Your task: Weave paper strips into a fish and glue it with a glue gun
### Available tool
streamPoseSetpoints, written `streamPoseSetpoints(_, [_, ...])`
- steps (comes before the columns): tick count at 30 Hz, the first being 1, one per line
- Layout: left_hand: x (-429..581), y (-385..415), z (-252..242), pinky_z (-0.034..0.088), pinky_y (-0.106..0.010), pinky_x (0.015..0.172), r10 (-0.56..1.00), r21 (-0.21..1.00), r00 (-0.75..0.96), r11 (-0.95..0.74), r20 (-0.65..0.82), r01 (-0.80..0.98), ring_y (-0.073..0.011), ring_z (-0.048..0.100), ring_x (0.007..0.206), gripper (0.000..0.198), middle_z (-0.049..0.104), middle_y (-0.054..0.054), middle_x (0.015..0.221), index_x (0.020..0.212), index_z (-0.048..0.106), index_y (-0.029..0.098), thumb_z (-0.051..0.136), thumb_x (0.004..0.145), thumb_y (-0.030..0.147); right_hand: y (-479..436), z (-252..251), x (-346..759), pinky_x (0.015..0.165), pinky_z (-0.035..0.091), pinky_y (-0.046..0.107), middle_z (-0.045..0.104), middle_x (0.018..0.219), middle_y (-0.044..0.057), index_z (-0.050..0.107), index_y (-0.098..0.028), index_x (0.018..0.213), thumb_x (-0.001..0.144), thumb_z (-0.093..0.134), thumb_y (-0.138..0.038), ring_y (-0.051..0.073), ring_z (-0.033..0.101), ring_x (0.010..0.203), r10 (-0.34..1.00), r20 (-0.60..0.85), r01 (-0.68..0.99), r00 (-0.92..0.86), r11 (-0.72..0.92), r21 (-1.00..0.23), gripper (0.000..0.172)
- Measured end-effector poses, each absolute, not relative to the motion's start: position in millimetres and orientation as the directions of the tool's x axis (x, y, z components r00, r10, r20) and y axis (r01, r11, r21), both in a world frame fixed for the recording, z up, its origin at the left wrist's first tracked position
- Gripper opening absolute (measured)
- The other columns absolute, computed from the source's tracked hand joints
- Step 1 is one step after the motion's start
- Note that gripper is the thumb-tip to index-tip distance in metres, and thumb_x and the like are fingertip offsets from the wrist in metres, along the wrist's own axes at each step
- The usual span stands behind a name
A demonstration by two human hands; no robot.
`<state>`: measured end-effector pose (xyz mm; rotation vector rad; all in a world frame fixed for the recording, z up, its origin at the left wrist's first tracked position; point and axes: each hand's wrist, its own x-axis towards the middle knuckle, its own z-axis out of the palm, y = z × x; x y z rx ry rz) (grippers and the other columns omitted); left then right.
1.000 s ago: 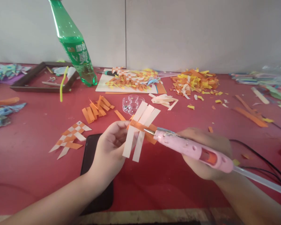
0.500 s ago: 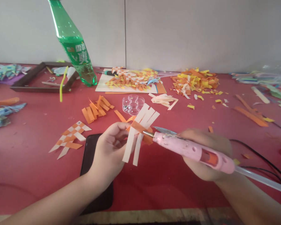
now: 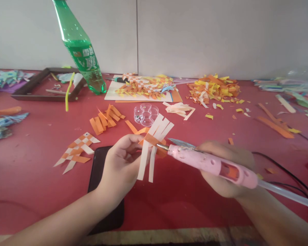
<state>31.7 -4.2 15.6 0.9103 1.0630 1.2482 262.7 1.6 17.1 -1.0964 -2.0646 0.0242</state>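
My left hand (image 3: 123,157) is closed on a piece of woven paper strips (image 3: 157,128), cream strips crossed with orange ones. The cream ends fan upward and hang below the fingers. In my right hand (image 3: 226,164) is a pink hot glue gun (image 3: 195,159), a clear glue stick (image 3: 287,194) running out of its back end. Its metal nozzle is at the orange strip; whether it touches cannot be told. A pointed metal blade (image 3: 181,142), perhaps of scissors, shows behind the glue gun by the same hand. Left of my left hand lies a checkered paper fish (image 3: 78,148).
A black phone (image 3: 110,212) lies under my left forearm. Orange strips (image 3: 106,119), a clear round bead case (image 3: 146,114) and cream strips (image 3: 178,108) sit beyond my hands. A green bottle (image 3: 84,61) stands by a dark frame (image 3: 46,98). Paper scraps (image 3: 215,87) are heaped behind.
The woven strips have turned slightly in my left hand, their lower cream ends shifting a little to the right. My right hand and the glue gun have hardly moved.
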Motion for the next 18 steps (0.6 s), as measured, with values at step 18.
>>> streamPoseSetpoints(18, [29.3, -3.3, 13.1, 0.048, -0.009, 0.053, 0.994, 0.963, 0.018, 0.107, -0.106, -0.249, -0.0057, 0.062, 0.058, 0.027, 0.069, 0.006, 0.067, 0.081, 0.066, 0.021, 0.085, 0.064, 0.013, 1.0, 26.4, 260.8, 0.039, 0.035, 0.025, 0.049, 0.051, -0.002, 0.053, -0.024, 0.071, 0.073, 0.056, -0.014, 0.012, 0.042, 0.04, 0.715, 0.607, 0.665, -0.347, 0.644, -0.379, 0.011])
